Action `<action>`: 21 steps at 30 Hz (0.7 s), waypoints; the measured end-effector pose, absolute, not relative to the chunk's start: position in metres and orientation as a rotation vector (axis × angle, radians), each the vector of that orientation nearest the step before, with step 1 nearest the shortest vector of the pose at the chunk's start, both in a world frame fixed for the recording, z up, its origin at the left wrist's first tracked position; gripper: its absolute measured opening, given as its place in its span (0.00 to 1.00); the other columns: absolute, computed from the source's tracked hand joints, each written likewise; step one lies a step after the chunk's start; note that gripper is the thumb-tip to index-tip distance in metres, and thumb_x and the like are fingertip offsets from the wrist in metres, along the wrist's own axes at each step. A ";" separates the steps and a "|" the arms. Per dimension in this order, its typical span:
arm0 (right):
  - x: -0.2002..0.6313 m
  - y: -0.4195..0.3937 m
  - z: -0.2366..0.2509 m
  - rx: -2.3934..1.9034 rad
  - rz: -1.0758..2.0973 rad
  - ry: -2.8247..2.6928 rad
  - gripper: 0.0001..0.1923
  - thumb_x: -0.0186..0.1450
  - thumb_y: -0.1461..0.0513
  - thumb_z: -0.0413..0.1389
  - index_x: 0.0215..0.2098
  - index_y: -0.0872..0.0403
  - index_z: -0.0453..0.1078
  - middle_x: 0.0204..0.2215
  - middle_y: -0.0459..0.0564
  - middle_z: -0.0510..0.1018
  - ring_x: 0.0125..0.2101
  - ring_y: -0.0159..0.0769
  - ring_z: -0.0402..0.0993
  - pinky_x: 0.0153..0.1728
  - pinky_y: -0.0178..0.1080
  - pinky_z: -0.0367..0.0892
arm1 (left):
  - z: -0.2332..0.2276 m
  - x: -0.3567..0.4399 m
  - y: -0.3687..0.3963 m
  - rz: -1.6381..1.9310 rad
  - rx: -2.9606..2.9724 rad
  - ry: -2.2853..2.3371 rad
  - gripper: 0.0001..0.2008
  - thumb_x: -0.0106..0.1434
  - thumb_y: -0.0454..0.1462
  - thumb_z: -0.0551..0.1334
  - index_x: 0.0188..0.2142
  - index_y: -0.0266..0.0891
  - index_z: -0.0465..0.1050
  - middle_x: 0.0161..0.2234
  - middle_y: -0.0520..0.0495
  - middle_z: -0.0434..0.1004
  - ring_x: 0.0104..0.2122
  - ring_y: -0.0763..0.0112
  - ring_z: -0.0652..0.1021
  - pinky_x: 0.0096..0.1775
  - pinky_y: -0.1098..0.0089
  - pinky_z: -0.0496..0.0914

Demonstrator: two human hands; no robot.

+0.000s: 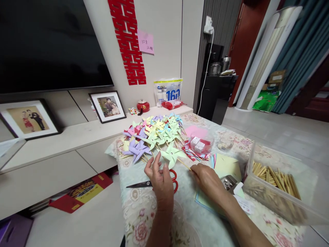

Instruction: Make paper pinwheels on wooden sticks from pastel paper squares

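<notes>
A light green paper pinwheel (171, 154) on a thin wooden stick lies at the near edge of a pile of pastel pinwheels (154, 133). My right hand (208, 181) pinches the near end of its stick. My left hand (159, 178) hovers with fingers spread just left of the green pinwheel, its fingertips close to the paper blades and holding nothing. Under my left hand lie red-handled scissors (144, 184) on the floral tablecloth (144, 212).
A clear plastic box of wooden sticks (276, 183) stands at the right. Coloured paper sheets (226, 164), a clear tub with small white boxes (199, 144) and a glass dish (225, 144) sit behind my right hand. A low TV cabinet with framed photos (108, 106) runs along the left.
</notes>
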State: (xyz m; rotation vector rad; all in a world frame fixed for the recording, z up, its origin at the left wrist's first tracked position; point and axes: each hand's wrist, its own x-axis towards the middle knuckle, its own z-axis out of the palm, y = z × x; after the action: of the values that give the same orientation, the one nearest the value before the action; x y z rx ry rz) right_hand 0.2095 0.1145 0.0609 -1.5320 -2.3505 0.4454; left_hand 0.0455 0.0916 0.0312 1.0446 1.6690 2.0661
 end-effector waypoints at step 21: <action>0.214 0.121 0.066 -1.501 0.497 -1.991 0.11 0.69 0.60 0.51 0.28 0.52 0.67 0.26 0.49 0.77 0.28 0.39 0.72 0.30 0.36 0.58 | 0.007 0.073 0.096 1.941 1.106 1.660 0.18 0.57 0.29 0.63 0.48 0.41 0.73 0.52 0.39 0.67 0.39 0.64 0.76 0.37 0.67 0.72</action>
State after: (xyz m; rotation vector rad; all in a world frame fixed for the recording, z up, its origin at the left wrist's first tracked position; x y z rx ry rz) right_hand 0.2138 0.1210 0.0657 -1.5010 -1.9915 0.4975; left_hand 0.0727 0.0961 0.0074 1.1057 1.6597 1.9414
